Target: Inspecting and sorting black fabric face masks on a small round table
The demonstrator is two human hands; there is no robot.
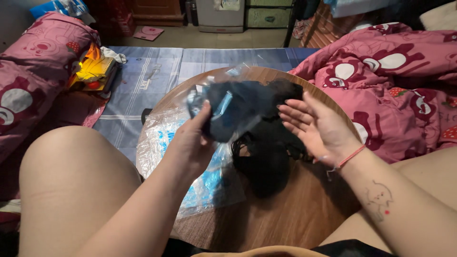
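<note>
Pinched between thumb and fingers, the left hand holds a clear crinkled plastic bag stuffed with dark fabric above the round wooden table. Just beside the bag, the right hand is spread flat and open, palm turned toward it, holding nothing; whether its fingertips touch the plastic cannot be told. Under the bag a heap of black stringy material lies on the tabletop, and to its left rest flat transparent packets with blue printing. Pink patterned bedding lies at both sides, on a blue checked mat.
</note>
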